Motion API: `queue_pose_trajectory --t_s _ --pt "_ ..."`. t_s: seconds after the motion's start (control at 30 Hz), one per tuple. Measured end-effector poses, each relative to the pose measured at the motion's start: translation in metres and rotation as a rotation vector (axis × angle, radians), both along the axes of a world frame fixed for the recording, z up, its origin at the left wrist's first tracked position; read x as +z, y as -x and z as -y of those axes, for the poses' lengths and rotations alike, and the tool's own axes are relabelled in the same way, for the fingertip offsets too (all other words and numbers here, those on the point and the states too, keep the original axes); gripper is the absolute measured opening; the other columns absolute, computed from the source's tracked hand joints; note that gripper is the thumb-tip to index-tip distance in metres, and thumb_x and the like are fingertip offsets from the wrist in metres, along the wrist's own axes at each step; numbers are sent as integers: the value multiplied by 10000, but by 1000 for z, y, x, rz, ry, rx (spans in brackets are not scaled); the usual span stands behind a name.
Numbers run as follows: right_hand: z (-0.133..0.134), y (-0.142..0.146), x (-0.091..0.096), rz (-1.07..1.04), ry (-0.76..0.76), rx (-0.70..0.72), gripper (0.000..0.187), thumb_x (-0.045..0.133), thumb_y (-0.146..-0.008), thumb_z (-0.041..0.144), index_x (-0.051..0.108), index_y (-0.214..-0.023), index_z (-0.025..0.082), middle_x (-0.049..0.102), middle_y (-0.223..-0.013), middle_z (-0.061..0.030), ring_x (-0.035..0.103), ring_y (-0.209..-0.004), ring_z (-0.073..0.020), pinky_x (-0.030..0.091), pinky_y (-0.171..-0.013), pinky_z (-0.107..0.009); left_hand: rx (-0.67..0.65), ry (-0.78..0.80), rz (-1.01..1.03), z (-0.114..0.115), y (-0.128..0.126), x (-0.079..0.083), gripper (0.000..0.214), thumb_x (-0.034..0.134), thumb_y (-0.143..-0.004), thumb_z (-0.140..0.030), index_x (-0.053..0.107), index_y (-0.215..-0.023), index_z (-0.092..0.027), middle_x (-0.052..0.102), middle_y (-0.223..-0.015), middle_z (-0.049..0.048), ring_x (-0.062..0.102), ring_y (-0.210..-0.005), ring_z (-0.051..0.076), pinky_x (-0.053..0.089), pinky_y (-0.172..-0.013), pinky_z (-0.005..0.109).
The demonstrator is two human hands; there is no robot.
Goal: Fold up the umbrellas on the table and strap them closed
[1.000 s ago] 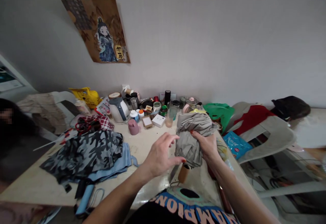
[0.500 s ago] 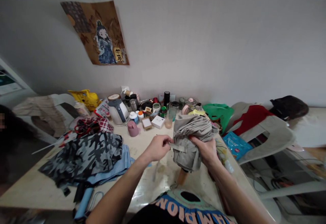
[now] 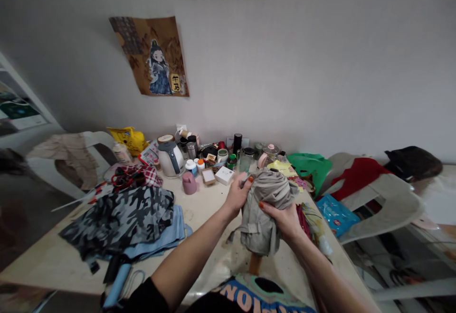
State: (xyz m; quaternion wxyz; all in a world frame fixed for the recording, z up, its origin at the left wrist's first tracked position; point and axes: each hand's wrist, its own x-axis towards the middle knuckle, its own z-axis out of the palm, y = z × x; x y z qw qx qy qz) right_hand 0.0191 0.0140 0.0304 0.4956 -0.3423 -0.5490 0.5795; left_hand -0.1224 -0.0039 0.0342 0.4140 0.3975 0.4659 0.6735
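A grey folding umbrella, bunched up with its fabric gathered, is held in front of me above the table. Its brown handle points down toward my body. My left hand is closed at the upper left edge of the fabric, thumb on top. From the right, my right hand wraps round the bundle with the thumb laid across its front. A short strap hangs loose at the lower left of the fabric. The fingers behind the cloth are hidden.
A camouflage umbrella lies over a light blue umbrella on the left. Along the wall stand a kettle, a pink cup, a white box and several jars. A green bag and white chair are to the right.
My left hand has left the strap and moved up onto the fabric's edge. The strap now hangs loose. The view has tilted up slightly.
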Motion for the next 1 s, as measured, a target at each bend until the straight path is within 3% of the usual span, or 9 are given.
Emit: queue_pose_trajectory --t_s 0.1,0.17,0.23,0.33,0.5,0.63,0.73,0.87,1.0 --pt "3 -2 4 -61 7 54 681 870 -502 325 659 -1128 161 739 -976 -99 683 -917 -277 531 -906 -443 -384 67 289 4 -3 -13 882 532 -649 -848 614 -1192 -159 670 -1191 151 574 -1191 319 419 -1036 480" --pt "3 -4 4 -95 28 78 707 871 -489 331 650 -1141 167 738 -965 -99 683 -913 -281 531 -903 -451 -607 99 364 16 -3 -23 1027 511 -508 -936 646 -1160 -153 674 -1177 166 566 -1202 350 430 -1019 502" --pt "2 -7 0 -116 53 92 708 866 -494 345 645 -1143 168 737 -959 -102 681 -910 -285 526 -904 -460 -736 91 352 28 -1 -35 1103 594 -343 -933 682 -1097 -134 689 -1131 182 576 -1178 391 444 -992 519" --pt "-1 -11 -6 -126 91 91 719 859 -499 373 636 -1151 168 734 -958 -106 678 -915 -290 518 -907 -470 -814 108 264 40 0 -50 1015 791 -265 -769 707 -1041 -121 712 -1065 174 599 -1130 421 448 -980 525" --pt "-11 -16 -1 -90 19 85 880 856 -490 406 545 -1286 195 697 -1118 -114 645 -1051 -305 450 -1006 -476 -630 97 133 39 -17 -54 813 903 -470 -449 650 -1172 -126 696 -1131 150 601 -1146 349 410 -1042 503" --pt "-22 -14 13 -31 -169 -19 1173 864 -460 377 296 -1475 226 398 -1496 -118 393 -1368 -285 277 -1148 -435 -447 50 9 34 -34 -48 711 829 -617 -314 593 -1264 -137 644 -1250 143 583 -1179 311 429 -1041 456" --pt "-28 -9 16 157 -294 -144 1257 864 -443 364 217 -1505 181 298 -1543 -145 295 -1418 -288 235 -1167 -432 -284 159 -270 33 -43 -44 524 758 -644 -223 658 -1148 -122 695 -1147 130 636 -1071 309 489 -958 435" --pt "-39 -5 11 331 -249 -323 996 796 -500 372 408 -1390 148 495 -1390 -163 470 -1282 -308 336 -1104 -467 -215 261 -577 31 -44 -36 361 728 -667 -256 711 -1007 -138 727 -1035 102 640 -1014 307 488 -930 422" --pt "-49 -8 8 155 -118 -275 635 765 -522 392 595 -1084 149 685 -1017 -107 632 -933 -282 479 -921 -456 -438 176 -151 26 -31 -30 599 842 -555 -302 678 -1102 -125 717 -1069 100 634 -1016 276 492 -916 377"
